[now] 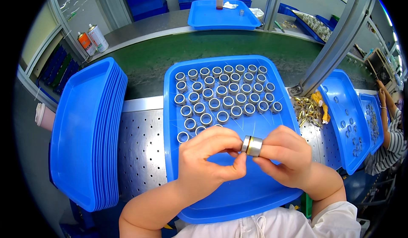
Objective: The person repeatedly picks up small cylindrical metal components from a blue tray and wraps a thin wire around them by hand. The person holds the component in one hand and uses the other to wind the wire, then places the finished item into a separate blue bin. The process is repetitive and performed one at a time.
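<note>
Between my two hands is a short metal cylinder (253,146) with a dark groove and a yellowish band near its left end. My left hand (210,155) pinches that left end between thumb and fingers. The fingers of my right hand (287,155) grip the other end. Both hands are above the front part of a blue tray (229,202). Behind them in the tray stand several rows of similar metal rings (221,91), open ends up, with fine pale wires sticking out. My left hand hides part of the nearest row.
Stacked blue trays (85,140) stand at left near two spray cans (92,40). Brass-coloured pieces (308,110) lie right, beside another blue tray (346,131) of rings. A green belt (144,63) runs behind, with a far tray (223,19) beyond. Another person (391,140) works at far right.
</note>
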